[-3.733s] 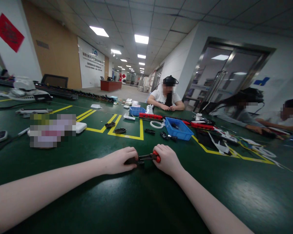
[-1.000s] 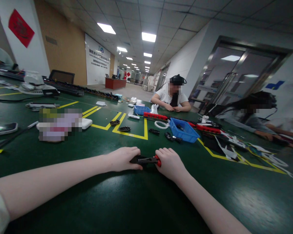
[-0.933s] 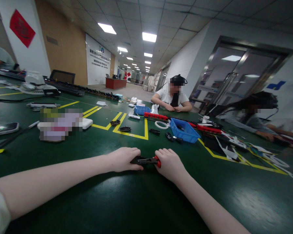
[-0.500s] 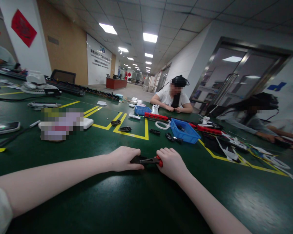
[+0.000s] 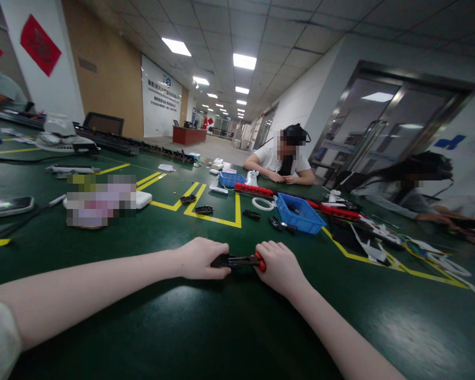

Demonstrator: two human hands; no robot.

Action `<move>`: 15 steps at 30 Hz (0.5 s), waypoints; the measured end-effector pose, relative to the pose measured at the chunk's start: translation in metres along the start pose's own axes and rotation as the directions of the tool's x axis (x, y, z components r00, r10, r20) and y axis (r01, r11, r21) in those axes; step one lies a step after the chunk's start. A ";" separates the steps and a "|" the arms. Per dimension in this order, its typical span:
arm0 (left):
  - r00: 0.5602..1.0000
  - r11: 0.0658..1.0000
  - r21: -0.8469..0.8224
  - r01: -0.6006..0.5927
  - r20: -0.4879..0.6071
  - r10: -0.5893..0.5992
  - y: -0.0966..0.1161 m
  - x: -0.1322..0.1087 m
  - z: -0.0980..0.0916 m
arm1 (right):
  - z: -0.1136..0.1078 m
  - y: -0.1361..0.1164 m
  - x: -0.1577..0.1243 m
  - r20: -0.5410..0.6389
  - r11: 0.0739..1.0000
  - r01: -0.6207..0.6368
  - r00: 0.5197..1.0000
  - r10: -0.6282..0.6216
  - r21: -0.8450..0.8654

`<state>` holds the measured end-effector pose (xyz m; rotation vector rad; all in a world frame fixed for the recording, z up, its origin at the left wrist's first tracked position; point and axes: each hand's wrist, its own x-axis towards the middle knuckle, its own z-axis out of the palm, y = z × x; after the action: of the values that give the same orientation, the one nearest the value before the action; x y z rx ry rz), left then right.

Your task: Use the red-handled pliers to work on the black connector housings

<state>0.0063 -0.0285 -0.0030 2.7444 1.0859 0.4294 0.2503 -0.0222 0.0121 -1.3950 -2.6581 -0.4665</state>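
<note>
My left hand (image 5: 200,257) is closed on a small black part (image 5: 220,260) held down on the green table (image 5: 229,327). Facing it, my right hand (image 5: 279,265) is wrapped round the red handle of a small hand tool (image 5: 248,260). The tool's dark metal tip reaches left into the black part. Both hands rest on the table close to me, a few centimetres apart. Most of the black part is hidden under my left fingers.
Beyond my hands lie yellow floor-tape lines (image 5: 209,216), loose black parts (image 5: 203,209), a white ring (image 5: 263,203) and a blue bin (image 5: 301,212). A phone (image 5: 8,206) lies far left. Three other people sit at the far and right sides.
My hands stay together on the part and tool, with only slight shifts. The camera view has drifted a little.
</note>
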 end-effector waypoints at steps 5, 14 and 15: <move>1.000 1.000 -0.011 -0.006 -0.017 0.006 0.000 0.000 0.001 | -0.001 -0.002 0.000 0.019 1.000 0.015 1.000 -0.015 0.006; 1.000 1.000 -0.016 0.016 0.000 -0.016 0.001 0.000 0.000 | -0.003 -0.006 0.001 0.051 1.000 0.010 0.999 -0.010 0.001; 1.000 1.000 -0.020 0.018 0.006 -0.018 0.001 0.000 -0.001 | -0.003 -0.006 0.001 0.054 1.000 0.009 0.998 -0.009 0.001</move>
<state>0.0073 -0.0290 -0.0021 2.7149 1.0976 0.4275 0.2442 -0.0257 0.0138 -1.4152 -2.7079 -0.4342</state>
